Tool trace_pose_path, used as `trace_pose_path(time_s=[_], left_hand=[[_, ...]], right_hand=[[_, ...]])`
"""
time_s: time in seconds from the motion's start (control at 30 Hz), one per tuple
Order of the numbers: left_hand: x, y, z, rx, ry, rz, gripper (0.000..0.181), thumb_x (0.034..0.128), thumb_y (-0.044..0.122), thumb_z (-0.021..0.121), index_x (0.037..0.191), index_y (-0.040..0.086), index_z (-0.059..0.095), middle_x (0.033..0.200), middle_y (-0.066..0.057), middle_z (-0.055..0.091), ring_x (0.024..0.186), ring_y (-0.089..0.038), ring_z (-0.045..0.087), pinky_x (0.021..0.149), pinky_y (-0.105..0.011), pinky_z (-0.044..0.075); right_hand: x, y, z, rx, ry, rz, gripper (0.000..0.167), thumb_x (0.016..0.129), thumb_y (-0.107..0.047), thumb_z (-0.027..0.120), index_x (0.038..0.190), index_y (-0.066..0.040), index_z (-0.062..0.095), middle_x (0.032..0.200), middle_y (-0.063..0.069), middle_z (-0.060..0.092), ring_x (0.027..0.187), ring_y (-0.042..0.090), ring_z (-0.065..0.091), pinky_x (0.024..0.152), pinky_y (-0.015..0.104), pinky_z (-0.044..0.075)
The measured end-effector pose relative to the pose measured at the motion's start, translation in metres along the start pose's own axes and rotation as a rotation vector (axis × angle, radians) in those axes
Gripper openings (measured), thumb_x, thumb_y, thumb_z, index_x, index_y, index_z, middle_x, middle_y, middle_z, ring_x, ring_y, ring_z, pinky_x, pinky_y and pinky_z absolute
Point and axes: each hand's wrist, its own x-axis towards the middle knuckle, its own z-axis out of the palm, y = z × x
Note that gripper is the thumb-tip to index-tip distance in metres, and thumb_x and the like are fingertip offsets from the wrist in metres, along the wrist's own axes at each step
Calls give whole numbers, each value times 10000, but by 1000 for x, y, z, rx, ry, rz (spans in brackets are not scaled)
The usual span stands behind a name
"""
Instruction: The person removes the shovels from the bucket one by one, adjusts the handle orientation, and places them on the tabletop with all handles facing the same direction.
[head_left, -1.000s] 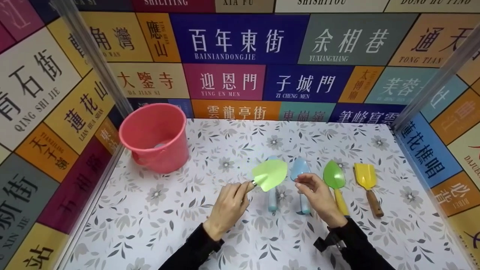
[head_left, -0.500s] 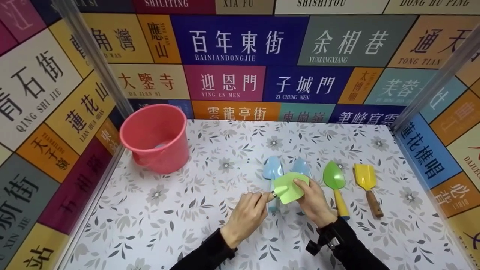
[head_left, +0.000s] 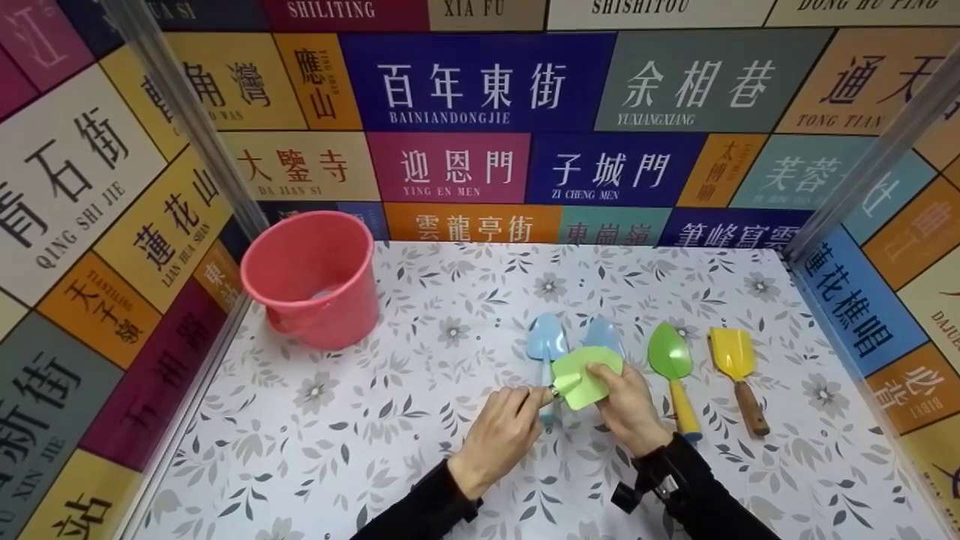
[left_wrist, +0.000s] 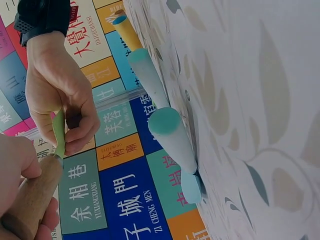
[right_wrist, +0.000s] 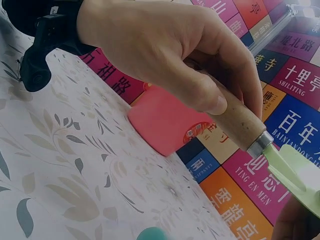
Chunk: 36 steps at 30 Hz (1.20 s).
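Note:
A light-green garden trowel point(head_left: 581, 382) with a wooden handle point(left_wrist: 37, 197) is held above the table between both hands. My left hand point(head_left: 502, 431) grips the handle close to its metal collar. At the blade, my right hand point(head_left: 632, 411) pinches the edge, thumb on top, as the left wrist view also shows. Beneath and behind the blade lie two light-blue trowels, one on the left point(head_left: 546, 337) and one partly covered point(head_left: 601, 334). Right of them are a green trowel point(head_left: 669, 352) with a yellow handle and a yellow spade point(head_left: 732, 352) with a brown handle.
A pink bucket point(head_left: 341, 319) stands at the back left, with something pale blue at its bottom. Panels printed with place names point(head_left: 480, 82) wall in the flower-patterned table point(head_left: 420, 300) at the back and both sides.
The light-green trowel has moved right and down with my left hand. My right hand, earlier apart from it, now pinches its blade. Over the last half second little has moved.

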Motion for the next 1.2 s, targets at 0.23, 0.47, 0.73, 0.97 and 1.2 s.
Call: trace_pose_path(time_s=[0.23,0.47,0.73,0.97,1.2], left_hand=[[2,2,-1,-13,-30,-35,425,747,49,862,1146,37,717,957,-39,676,798,-152,622,685,-245,517],[10,-2,-7,-70,-68,-84,455,789,117,865,1198,12,696,985,-60,683,818,-174,635,704,-271,543],[28,-7,-17,-86,-186,-166,430,858,225,864,1182,22,670,1017,-66,683,876,-196,646,790,-289,563],[34,-8,-10,-27,-275,-163,363,861,250,869,1071,54,647,939,-52,641,814,-197,601,748,-297,532],[38,-8,-2,-32,-306,-202,331,855,222,874,1024,83,625,905,-43,612,806,-200,588,715,-301,528]], right_hand=[[0,-5,2,-32,36,-15,243,1032,61,531,1270,105,558,1045,41,685,917,129,718,839,275,626],[-1,-17,6,-80,35,-99,263,1007,100,567,1266,138,576,1044,36,696,945,129,724,885,269,618],[0,-27,10,-296,43,-263,184,990,82,631,1173,99,645,993,7,665,895,85,659,802,206,588],[-3,-26,10,-445,31,-406,180,982,74,648,1154,125,652,989,-34,702,891,74,656,790,189,556],[-6,-25,13,-486,7,-424,157,995,41,672,1133,114,658,1026,-15,708,964,67,642,874,194,531]])
